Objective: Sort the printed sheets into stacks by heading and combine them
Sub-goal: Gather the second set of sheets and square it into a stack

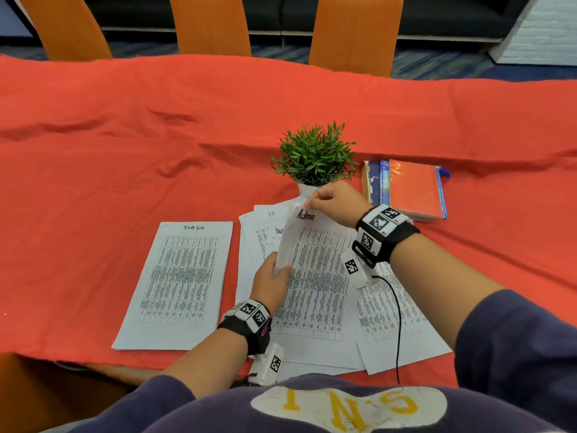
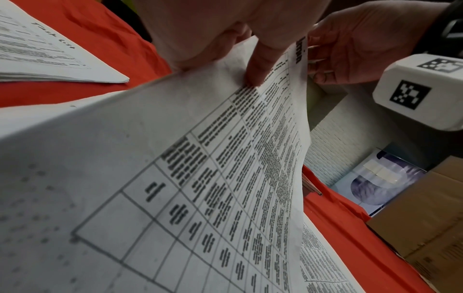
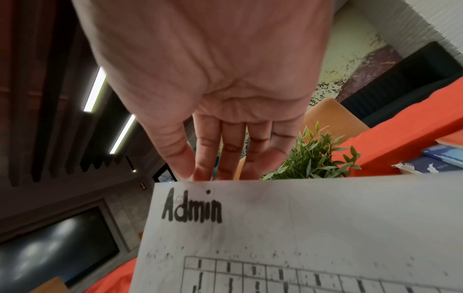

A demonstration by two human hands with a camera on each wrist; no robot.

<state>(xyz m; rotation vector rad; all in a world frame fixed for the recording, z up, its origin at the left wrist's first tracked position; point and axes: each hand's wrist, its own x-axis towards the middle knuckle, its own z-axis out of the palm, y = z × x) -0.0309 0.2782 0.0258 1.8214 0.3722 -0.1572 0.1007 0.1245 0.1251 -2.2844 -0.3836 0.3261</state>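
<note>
A sheet headed "Admin" point(image 1: 315, 276) is lifted off a loose pile of printed sheets point(image 1: 396, 320) in front of me. My right hand point(image 1: 312, 201) pinches its top edge just above the heading; in the right wrist view the hand point(image 3: 195, 176) meets the Admin sheet point(image 3: 300, 228) at its rim. My left hand point(image 1: 281, 270) grips the sheet's curled left edge, its thumb point(image 2: 258, 69) lying on the printed face of the sheet point(image 2: 200, 158). A neat stack headed "Task list" point(image 1: 181, 282) lies to the left, apart from the pile.
A small potted plant point(image 1: 315, 154) stands just behind the pile. Books point(image 1: 409, 189) lie at the right. A wrinkled red cloth point(image 1: 156, 135) covers the table. Three orange chairs point(image 1: 212, 23) stand at the far side. The table's near edge point(image 1: 93, 357) is close to my body.
</note>
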